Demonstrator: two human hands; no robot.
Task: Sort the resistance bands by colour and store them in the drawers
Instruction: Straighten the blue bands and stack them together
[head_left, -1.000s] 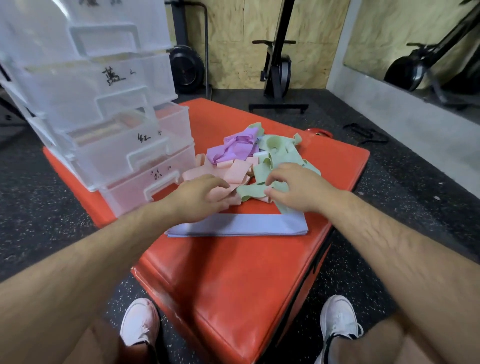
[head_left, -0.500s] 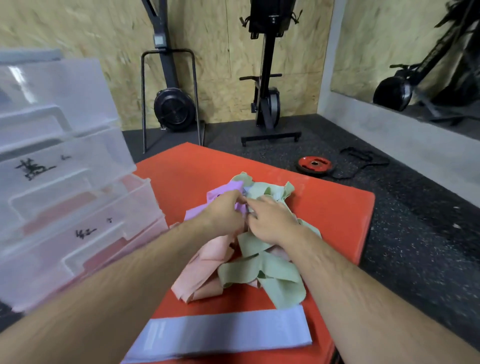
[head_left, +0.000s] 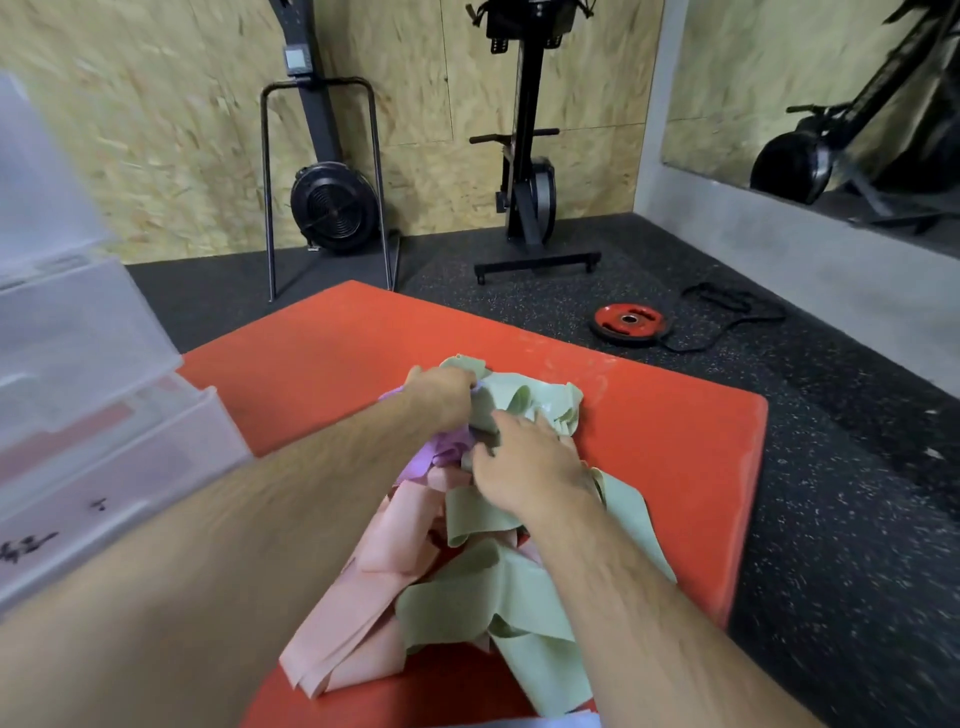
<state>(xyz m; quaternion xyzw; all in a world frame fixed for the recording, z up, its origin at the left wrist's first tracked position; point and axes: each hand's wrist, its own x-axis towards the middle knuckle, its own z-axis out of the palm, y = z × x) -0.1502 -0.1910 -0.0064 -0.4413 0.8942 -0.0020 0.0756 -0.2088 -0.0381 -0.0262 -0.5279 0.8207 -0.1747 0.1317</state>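
Both hands (head_left: 441, 397) (head_left: 524, 465) amid tangled bands (head_left: 514, 587)

The left hand's (head_left: 441, 395) fingertips were buried among the green bands (head_left: 483, 597), and the right hand (head_left: 524, 462) covered the middle of the heap, so what either hand gripped could not be told. The purple bands (head_left: 436, 457) showed only as a sliver beside the left forearm. The drawers (head_left: 78, 415) were blurred and cut off by the left edge, their handwritten label (head_left: 28, 545) unreadable. A pale lilac band (head_left: 571, 721) was cropped by the bottom edge, as was the bench's (head_left: 649, 441) near side.
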